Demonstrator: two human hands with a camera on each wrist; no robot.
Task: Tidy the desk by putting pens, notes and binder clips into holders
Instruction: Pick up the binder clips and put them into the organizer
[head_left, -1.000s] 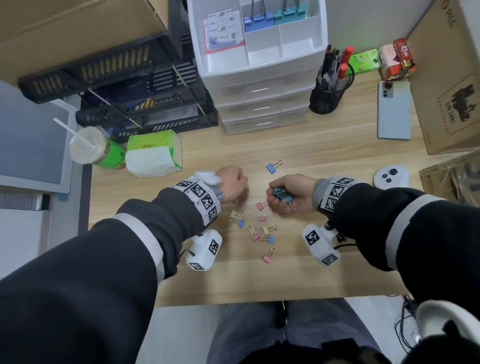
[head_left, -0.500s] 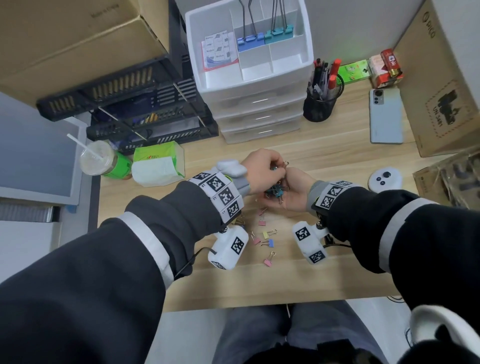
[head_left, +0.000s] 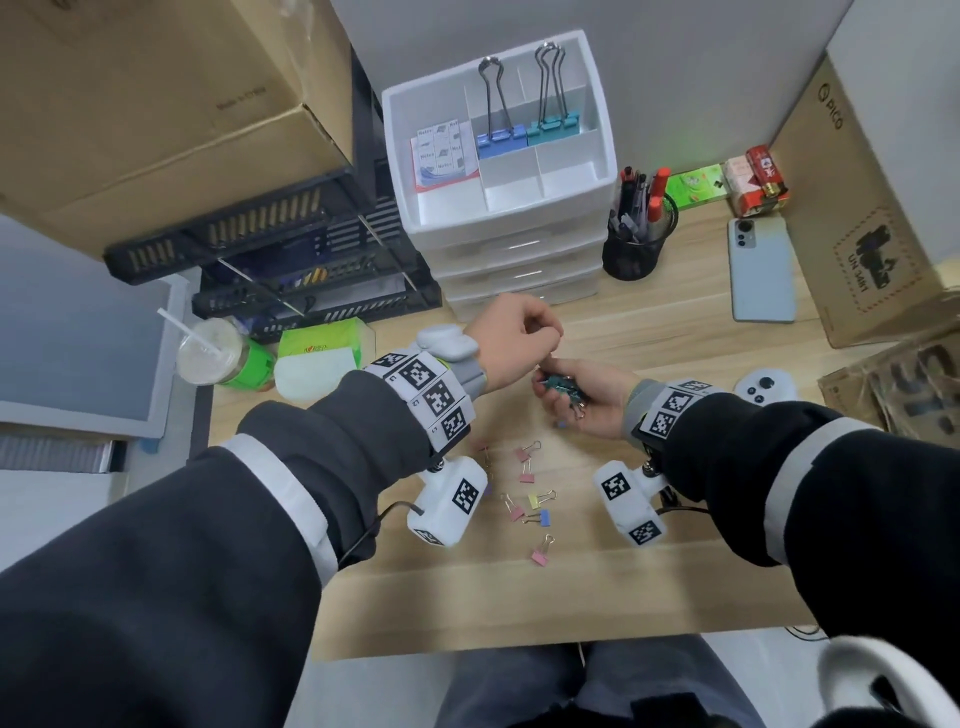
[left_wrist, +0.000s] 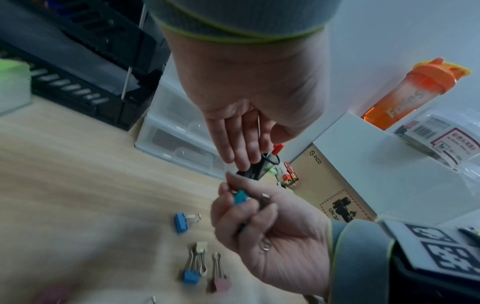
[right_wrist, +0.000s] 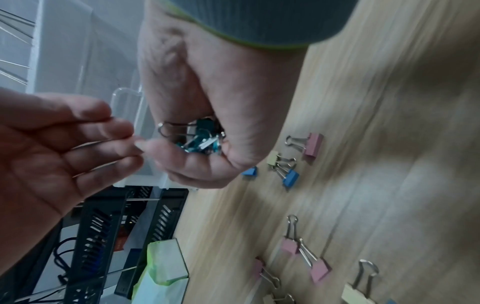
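My right hand (head_left: 569, 397) is cupped palm-up above the desk and grips a bunch of small teal binder clips (head_left: 561, 385), seen closely in the right wrist view (right_wrist: 202, 135). My left hand (head_left: 545, 338) hovers just above and left of it, fingers loosely bent and holding nothing (right_wrist: 124, 144). Several small pink, yellow and blue clips (head_left: 530, 488) lie loose on the wooden desk below both wrists. The white drawer organizer (head_left: 608, 171) stands behind, its top tray holding notes (head_left: 447, 156), big blue clips (head_left: 498, 140) and big teal clips (head_left: 553, 127).
A black mesh pen cup (head_left: 636, 254) stands right of the organizer, with a phone (head_left: 761, 270) and cardboard box (head_left: 862, 208) beyond. A white controller (head_left: 763, 387) lies near my right wrist. Tissue pack (head_left: 322, 358), drink cup (head_left: 218, 353) and black trays (head_left: 291, 249) are at the left.
My left hand came over from the left onto my right palm, then drew back slightly. Both hands have lifted off the desk and moved toward the organizer.
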